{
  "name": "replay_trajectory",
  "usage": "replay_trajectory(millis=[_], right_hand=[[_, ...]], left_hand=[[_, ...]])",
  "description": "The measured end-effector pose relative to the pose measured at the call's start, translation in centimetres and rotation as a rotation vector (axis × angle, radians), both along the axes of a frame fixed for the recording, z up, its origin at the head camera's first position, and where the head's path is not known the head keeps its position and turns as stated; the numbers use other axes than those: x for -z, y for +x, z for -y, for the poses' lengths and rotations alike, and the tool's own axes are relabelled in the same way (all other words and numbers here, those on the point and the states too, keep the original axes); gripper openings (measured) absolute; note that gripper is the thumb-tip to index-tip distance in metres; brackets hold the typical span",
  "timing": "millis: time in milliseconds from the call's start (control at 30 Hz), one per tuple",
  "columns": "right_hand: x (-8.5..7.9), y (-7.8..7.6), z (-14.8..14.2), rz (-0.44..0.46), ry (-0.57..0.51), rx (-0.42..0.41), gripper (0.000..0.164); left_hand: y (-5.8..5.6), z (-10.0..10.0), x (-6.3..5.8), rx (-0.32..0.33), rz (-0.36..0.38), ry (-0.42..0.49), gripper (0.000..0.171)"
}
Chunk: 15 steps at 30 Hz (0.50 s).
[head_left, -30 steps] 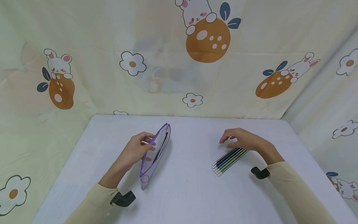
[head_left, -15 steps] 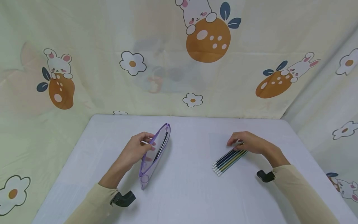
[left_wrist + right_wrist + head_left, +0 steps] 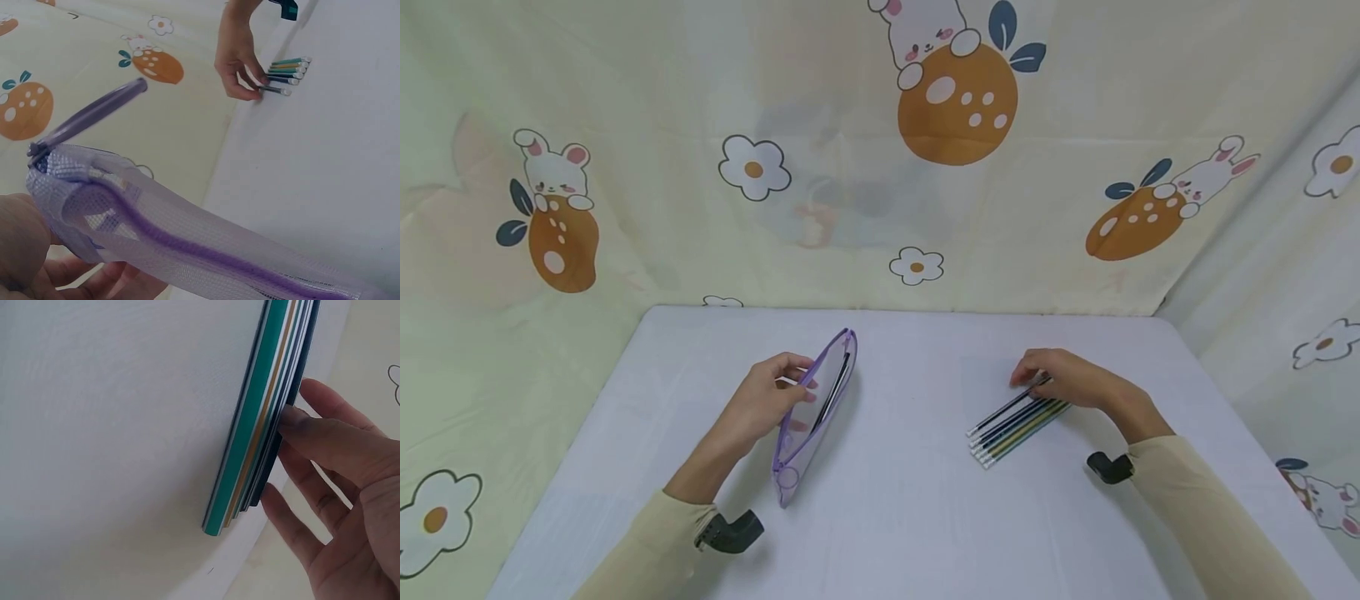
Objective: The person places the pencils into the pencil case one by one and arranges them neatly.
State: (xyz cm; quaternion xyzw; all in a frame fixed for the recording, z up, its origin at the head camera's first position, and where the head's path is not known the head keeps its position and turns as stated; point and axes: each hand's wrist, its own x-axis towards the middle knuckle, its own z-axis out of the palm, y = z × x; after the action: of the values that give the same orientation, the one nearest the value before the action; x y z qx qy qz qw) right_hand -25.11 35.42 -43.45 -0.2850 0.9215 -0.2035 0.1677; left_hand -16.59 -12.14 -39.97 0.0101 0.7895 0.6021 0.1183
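Right hand point(image 3: 1067, 379) pinches one dark pencil point(image 3: 1000, 413) near its far end, thumb against fingers, at the outer edge of the row of pencils point(image 3: 1022, 429) on the white tabletop point(image 3: 910, 517). Left hand point(image 3: 767, 400) pinches the near-side edge of the purple mesh pencil case point(image 3: 797, 461), mouth gaping, well apart from the row.

Risks, my judgement: the pinched pencil lies right against its neighbours at the far end, so lifting could drag a second one along or fan out the row; cause is the tight packing. Gripped near one end, it may droop or twist, white tip low, and snag the case rim. The case is soft mesh; if the left hand loosens or squeezes, the mouth may sag or narrow. The zip-pull loop point(image 3: 94, 114) sticks out and could catch.

Counts: hands, two. Pencil case, one. Pencils outside it, about six including the pinched one; overlap may hide another. Inside the case, dark sticks point(image 3: 832, 397), at least one, probably two; mesh blurs it. Black wrist mounts point(image 3: 730, 533), two. Printed rabbits point(image 3: 559, 171) on the curtain, four, two cut off.
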Motion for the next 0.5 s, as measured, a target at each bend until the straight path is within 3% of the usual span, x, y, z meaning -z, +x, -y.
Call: replay_trajectory(millis=[267,500], right_hand=[[-0.08,-0.45,0.07,-0.004,0.081,0.03,0.023],[0.14,-0.64,0.2,-0.014,0.113,0.002,0.025]], left_hand=[[-0.03,-0.15,-0.01,0.008,0.0,-0.004,0.037],[0.04,-0.23,0.0,0.015,-0.009,-0.014,0.038]])
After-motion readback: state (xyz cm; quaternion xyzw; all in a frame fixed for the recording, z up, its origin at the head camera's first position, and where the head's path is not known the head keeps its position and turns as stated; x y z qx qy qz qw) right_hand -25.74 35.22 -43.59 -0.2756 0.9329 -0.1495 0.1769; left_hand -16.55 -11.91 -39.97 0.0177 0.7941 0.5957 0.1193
